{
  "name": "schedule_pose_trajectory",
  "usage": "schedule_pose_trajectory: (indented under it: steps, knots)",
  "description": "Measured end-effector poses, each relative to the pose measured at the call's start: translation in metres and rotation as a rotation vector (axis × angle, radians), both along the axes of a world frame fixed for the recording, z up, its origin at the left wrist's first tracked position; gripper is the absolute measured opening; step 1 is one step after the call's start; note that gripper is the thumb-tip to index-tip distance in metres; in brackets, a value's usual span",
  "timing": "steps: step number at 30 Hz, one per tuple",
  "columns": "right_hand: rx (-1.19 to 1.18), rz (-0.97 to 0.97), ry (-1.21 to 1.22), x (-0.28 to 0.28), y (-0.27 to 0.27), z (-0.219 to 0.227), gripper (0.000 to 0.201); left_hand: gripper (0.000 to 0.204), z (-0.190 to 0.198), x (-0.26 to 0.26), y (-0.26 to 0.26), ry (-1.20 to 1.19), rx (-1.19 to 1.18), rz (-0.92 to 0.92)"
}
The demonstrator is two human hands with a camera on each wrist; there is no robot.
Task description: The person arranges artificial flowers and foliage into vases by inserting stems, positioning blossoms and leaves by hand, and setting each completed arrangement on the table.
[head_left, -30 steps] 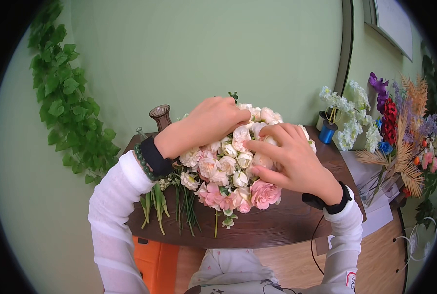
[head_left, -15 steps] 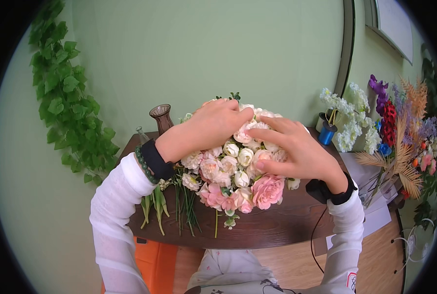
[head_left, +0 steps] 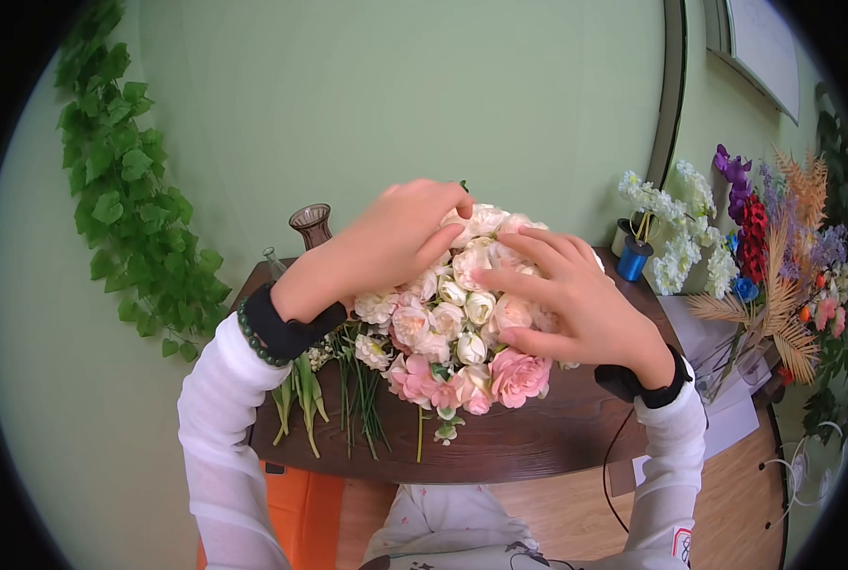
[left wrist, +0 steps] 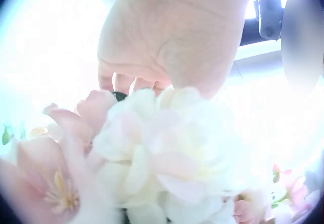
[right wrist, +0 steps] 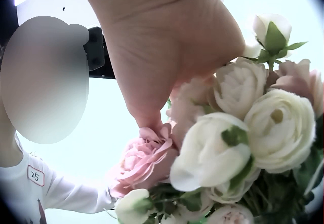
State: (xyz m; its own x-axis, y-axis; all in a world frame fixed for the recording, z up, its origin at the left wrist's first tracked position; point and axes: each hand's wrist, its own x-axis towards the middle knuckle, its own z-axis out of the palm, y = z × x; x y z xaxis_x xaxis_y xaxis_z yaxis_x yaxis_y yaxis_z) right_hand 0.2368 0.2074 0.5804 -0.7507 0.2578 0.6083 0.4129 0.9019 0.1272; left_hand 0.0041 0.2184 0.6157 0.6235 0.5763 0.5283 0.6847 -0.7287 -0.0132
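Note:
A dense round bouquet (head_left: 447,318) of white, cream and pink roses and other blooms is over the dark wooden table (head_left: 528,446). My left hand (head_left: 386,242) arches over its far left side, thumb apart from the index finger. In the left wrist view the fingers (left wrist: 124,82) bend down behind pale blossoms, their tips hidden. On the right side, my right hand (head_left: 581,304) lies with spread fingers on the white and pink blooms. The right wrist view shows its thumb against a pink rose (right wrist: 147,158), beside white blooms (right wrist: 281,130).
Behind my left forearm stand a brown glass vase (head_left: 312,224) and a small clear bottle (head_left: 273,259). Loose green stems (head_left: 362,408) lie at the table's left front. A blue spool (head_left: 635,258) and mixed artificial flowers (head_left: 756,256) stand to the right. Ivy (head_left: 134,180) hangs on the wall.
The left thumb has parted from the index finger, and that hand has shifted slightly left. The right hand has moved slightly right over the blooms, its fingers still spread.

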Motion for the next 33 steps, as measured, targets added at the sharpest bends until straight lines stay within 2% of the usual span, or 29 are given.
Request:
schedule_pose_trajectory:
  steps: [2,4,7,10,11,13,15,17,20,21,23,24,26,29,30,32,33]
  knots:
    - [0.017,0.006,0.000,0.001,-0.006,0.001,0.042,0.022,0.000,-0.005,-0.006,-0.040,0.015,-0.018]
    - [0.031,0.012,0.000,0.003,-0.009,0.002,0.043,0.028,-0.001,-0.009,-0.012,-0.065,-0.094,-0.050]
    - [-0.023,0.023,0.134,0.008,-0.009,0.002,0.040,0.031,-0.012,-0.011,-0.021,-0.038,-0.108,-0.140]
    - [-0.036,-0.069,0.296,0.011,-0.004,0.005,0.033,0.033,-0.013,-0.012,-0.025,-0.064,-0.186,-0.083]
    - [-0.036,-0.070,0.295,0.011,-0.001,0.006,0.033,0.033,-0.013,-0.012,-0.025,-0.064,-0.186,-0.084]
    - [-0.115,-0.096,0.374,0.009,0.008,0.006,0.033,0.036,-0.015,-0.012,-0.025,-0.050,-0.032,-0.114]
    - [-0.073,-0.078,0.368,0.005,0.011,0.014,0.034,0.038,-0.015,-0.015,-0.026,0.021,-0.031,-0.078]
    - [-0.479,-0.111,0.146,0.001,0.004,0.028,0.038,0.041,-0.016,-0.019,-0.027,0.095,-0.031,-0.045]
    - [-0.440,-0.143,0.028,0.000,0.017,0.020,0.040,0.046,-0.021,-0.023,-0.024,0.113,-0.032,-0.013]
    - [-0.440,-0.141,0.026,0.000,0.016,0.022,0.040,0.045,-0.023,-0.024,-0.023,0.045,0.006,-0.008]
    - [-0.613,-0.171,0.067,-0.001,0.013,0.026,0.042,0.045,-0.024,-0.030,-0.022,-0.027,0.044,0.000]
    - [-0.614,-0.169,0.064,-0.003,0.013,0.026,0.042,0.044,-0.022,-0.034,-0.021,-0.119,-0.048,0.027]
    - [-0.445,-0.081,0.173,-0.005,0.016,0.027,0.041,0.037,-0.019,-0.040,-0.022,-0.265,-0.218,0.075]
    - [-0.312,-0.031,0.178,-0.010,0.024,0.020,0.041,0.035,-0.018,-0.046,-0.022,-0.353,-0.309,0.132]
    - [-0.313,-0.031,0.177,-0.011,0.025,0.022,0.041,0.035,-0.019,-0.049,-0.022,-0.353,-0.309,0.132]
    - [-0.478,-0.087,-0.058,-0.014,0.028,0.030,0.040,0.034,-0.023,-0.056,-0.020,-0.360,-0.323,0.167]
    - [-0.476,-0.084,-0.062,-0.014,0.028,0.033,0.040,0.034,-0.027,-0.059,-0.018,-0.364,-0.321,0.171]
